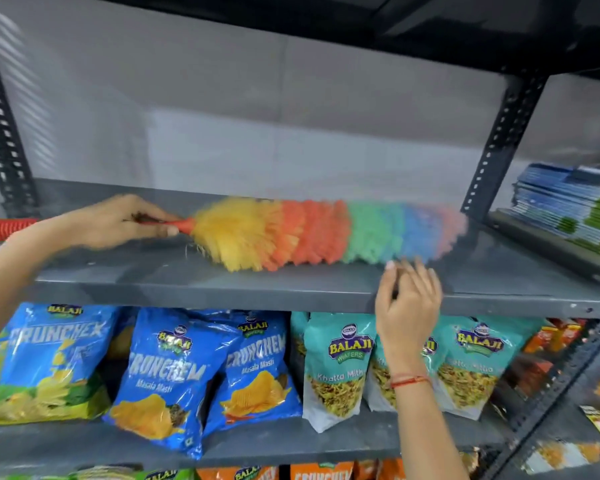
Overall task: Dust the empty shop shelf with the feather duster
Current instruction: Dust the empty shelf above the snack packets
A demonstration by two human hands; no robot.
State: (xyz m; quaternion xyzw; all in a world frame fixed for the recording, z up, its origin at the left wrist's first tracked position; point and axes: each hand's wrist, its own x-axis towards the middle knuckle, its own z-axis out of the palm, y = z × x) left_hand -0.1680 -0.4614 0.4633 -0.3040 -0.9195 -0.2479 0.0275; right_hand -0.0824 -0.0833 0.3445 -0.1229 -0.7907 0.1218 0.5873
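The feather duster (312,233) is gripped by the left hand (125,220), swept along the shelf (187,275); the right hand (407,299) is loosely spread, empty; the far end is judged next

Rainbow feather duster (312,233), orange plastic handle, lies lengthwise w/ fluffy head on bare grey metal shelf (194,277), blurred.

A shop: slotted grey metal shelving (326,292) stocked with rows of branded snack packets (174,372)
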